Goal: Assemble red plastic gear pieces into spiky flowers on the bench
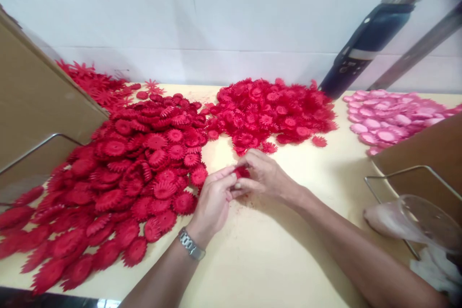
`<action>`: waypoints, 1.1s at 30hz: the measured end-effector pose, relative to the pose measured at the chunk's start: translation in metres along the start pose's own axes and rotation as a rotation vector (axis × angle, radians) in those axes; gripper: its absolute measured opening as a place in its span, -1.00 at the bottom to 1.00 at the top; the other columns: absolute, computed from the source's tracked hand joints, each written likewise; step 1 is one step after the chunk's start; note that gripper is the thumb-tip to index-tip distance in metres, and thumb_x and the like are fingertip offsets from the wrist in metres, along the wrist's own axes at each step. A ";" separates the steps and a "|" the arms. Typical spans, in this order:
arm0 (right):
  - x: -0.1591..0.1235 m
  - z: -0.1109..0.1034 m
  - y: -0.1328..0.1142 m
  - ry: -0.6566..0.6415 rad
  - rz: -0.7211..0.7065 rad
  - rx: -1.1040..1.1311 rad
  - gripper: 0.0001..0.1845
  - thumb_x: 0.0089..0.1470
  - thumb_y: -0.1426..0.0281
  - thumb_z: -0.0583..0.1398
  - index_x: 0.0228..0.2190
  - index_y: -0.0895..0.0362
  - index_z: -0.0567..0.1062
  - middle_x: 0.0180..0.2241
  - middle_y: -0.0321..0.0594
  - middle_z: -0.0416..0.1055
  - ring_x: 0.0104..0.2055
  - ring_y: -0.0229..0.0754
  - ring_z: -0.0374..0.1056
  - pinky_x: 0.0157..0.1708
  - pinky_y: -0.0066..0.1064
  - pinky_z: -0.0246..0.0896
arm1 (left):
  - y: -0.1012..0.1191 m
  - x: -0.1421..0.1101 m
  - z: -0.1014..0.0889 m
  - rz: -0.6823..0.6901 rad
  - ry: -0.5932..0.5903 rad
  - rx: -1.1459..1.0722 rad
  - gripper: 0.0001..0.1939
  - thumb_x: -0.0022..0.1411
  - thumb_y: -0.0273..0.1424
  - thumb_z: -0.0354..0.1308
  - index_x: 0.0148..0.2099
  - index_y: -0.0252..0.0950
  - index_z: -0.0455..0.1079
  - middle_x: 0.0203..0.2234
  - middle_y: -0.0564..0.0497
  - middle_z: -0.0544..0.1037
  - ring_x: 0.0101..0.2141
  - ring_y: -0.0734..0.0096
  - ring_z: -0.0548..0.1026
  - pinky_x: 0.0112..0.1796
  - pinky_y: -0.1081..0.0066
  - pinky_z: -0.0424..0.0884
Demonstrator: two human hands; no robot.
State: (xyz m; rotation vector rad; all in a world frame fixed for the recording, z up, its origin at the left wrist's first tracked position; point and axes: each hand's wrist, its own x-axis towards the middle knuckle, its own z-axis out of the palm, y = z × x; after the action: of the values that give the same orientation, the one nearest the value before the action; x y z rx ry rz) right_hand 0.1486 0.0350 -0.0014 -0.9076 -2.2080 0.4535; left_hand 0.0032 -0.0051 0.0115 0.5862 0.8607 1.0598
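Note:
Between both hands, over the middle of the table, is a small red petalled flower piece [242,172], mostly covered by fingers. My left hand [215,197], with a metal watch on its wrist, pinches it from the left. My right hand [265,175] curls around its other side, fingertips touching it and meeting the left hand's. Left of my hands spreads a large heap of dark red round flower pieces [155,142] with notched edges. Just beyond my hands lies another heap of brighter red flower pieces [267,118].
Pink flower pieces [388,118] are piled at the back right. A cardboard box [46,72] stands at left, another [426,154] at right beside a clear plastic cup [415,219] lying on its side. A dark blue device [364,48] leans against the white wall.

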 end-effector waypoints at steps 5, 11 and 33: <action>0.003 0.002 -0.006 -0.026 0.023 0.062 -0.91 0.06 0.43 0.15 -0.46 0.18 0.35 -0.51 -0.29 0.26 -0.45 -0.30 0.19 -0.46 -0.49 0.10 | -0.004 0.000 0.001 0.050 0.035 0.099 -0.80 0.04 -0.48 0.13 -0.24 -0.42 0.47 -0.42 -0.08 0.56 -0.41 0.43 0.50 -0.29 0.40 0.43; -0.001 0.006 -0.004 0.023 0.039 0.067 -0.84 0.08 0.55 0.04 -0.48 0.17 0.37 -0.54 -0.29 0.30 -0.50 -0.32 0.21 -0.50 -0.51 0.11 | -0.008 0.003 0.001 0.087 0.059 0.146 -0.83 0.01 -0.46 0.15 -0.31 -0.42 0.47 -0.44 -0.06 0.55 -0.38 0.38 0.50 -0.30 0.37 0.44; 0.004 0.007 -0.013 0.030 0.128 0.094 -0.94 -0.01 0.44 0.18 -0.49 0.15 0.39 -0.54 -0.30 0.29 -0.48 -0.27 0.22 -0.50 -0.46 0.13 | -0.002 0.000 0.000 0.072 0.007 0.064 -0.83 0.04 -0.42 0.14 -0.32 -0.40 0.48 -0.47 -0.07 0.54 -0.43 0.42 0.48 -0.34 0.40 0.42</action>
State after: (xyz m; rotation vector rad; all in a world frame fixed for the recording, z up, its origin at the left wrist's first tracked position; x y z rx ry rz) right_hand 0.1354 0.0284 0.0022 -1.0025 -2.0910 0.5953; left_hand 0.0041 -0.0053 0.0101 0.6718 0.8881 1.1033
